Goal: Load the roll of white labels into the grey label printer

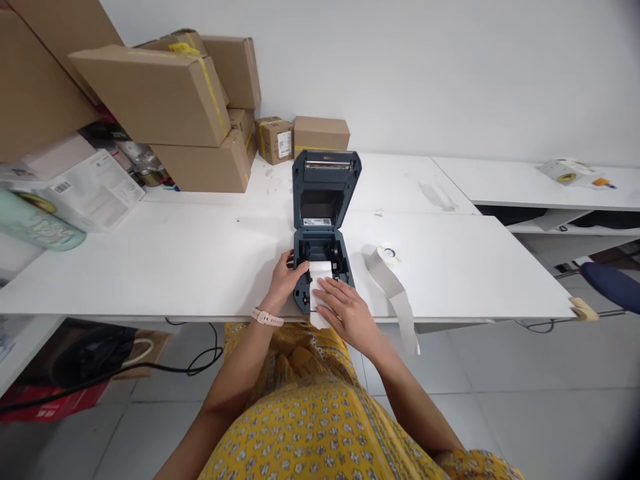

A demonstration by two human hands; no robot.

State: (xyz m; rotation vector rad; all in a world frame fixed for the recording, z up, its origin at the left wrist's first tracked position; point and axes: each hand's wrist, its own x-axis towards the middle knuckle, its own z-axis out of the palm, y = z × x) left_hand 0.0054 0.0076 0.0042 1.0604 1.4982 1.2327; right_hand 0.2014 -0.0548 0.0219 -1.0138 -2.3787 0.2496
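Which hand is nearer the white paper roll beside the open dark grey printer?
Right: your right hand lies on the white paper strip, left of the roll; your left hand, farther off, touches the printer on its left.

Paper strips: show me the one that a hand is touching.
The white strip in the open printer, under the right hand. The other strip trails from the roll beside the printer, untouched.
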